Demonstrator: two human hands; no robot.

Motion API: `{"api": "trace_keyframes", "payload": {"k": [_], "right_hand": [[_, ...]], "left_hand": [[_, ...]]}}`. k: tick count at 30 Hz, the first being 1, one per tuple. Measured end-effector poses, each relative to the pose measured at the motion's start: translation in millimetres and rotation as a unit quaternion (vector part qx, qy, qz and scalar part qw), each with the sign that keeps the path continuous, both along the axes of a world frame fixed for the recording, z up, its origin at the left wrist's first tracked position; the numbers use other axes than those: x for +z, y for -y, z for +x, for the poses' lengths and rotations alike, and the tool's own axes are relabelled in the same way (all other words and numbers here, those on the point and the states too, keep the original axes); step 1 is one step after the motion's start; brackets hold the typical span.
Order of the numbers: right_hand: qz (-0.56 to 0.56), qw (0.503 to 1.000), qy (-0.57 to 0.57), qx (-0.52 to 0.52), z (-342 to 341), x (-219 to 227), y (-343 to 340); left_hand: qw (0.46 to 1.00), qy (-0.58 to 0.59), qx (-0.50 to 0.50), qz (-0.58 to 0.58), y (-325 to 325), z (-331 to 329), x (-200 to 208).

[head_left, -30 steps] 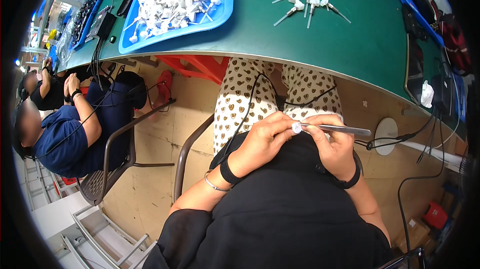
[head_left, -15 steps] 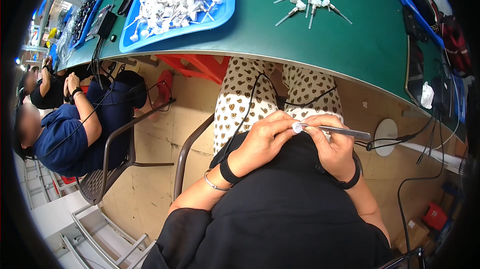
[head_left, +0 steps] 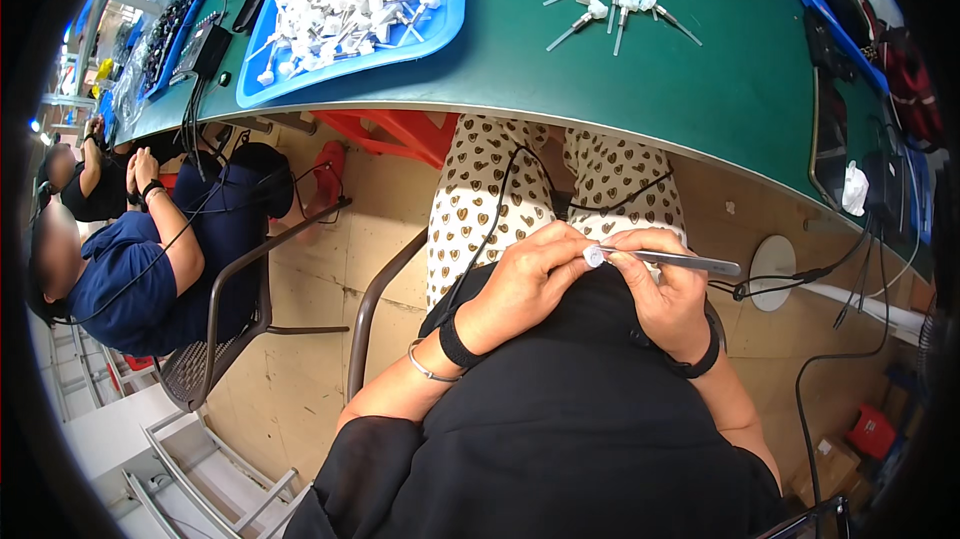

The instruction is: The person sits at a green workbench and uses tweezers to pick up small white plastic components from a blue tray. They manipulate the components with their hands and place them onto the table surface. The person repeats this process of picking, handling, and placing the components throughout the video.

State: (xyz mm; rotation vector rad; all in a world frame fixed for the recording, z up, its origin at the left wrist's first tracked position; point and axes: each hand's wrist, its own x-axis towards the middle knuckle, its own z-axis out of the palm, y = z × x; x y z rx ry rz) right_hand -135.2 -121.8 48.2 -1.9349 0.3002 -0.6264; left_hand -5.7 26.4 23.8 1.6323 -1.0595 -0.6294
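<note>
Above my lap, my left hand (head_left: 541, 269) pinches a small white plastic part (head_left: 593, 256) with a round end face turned up. Its far side is hidden by the fingers. My right hand (head_left: 661, 291) closes around metal tweezers (head_left: 690, 262), whose tips touch or nearly touch the white part. The blunt end of the tweezers sticks out to the right. On the table beyond, a loose group of white plastic pieces with thin metal and clear stems (head_left: 598, 11) lies at the top centre. Many similar pieces (head_left: 345, 9) fill a blue tray (head_left: 262, 94) at left.
The green table (head_left: 740, 104) curves in front of my knees. Black cables (head_left: 820, 274) hang at the right, near a flat dark device (head_left: 828, 139). To the left, a co-worker in dark blue (head_left: 130, 279) sits in a brown chair (head_left: 215, 309). A red stool (head_left: 390, 139) stands under the table.
Both hands keep nearly the same place and grip. The tray and loose pieces appear shifted very slightly left and up in the view.
</note>
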Motion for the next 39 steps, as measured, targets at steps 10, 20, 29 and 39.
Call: {"api": "trace_keyframes", "payload": {"k": [10, 20, 29, 39], "right_hand": [[0.013, 1.0, -0.001, 0.005, -1, -4, 1], [0.028, 1.0, 0.001, -0.003, -1, -4, -1], [-0.068, 0.997, -0.022, 0.042, 2, 6, 4], [-0.006, 0.999, 0.029, 0.017, 0, 2, 1]], "left_hand": [[1.0, -0.001, 0.003, -0.007, 0, -1, -3], [1.0, -0.022, 0.006, -0.014, -1, -2, -3], [0.999, 0.011, 0.007, -0.039, 0, -3, -5], [0.999, -0.023, 0.008, -0.025, -1, -2, -7]]}}
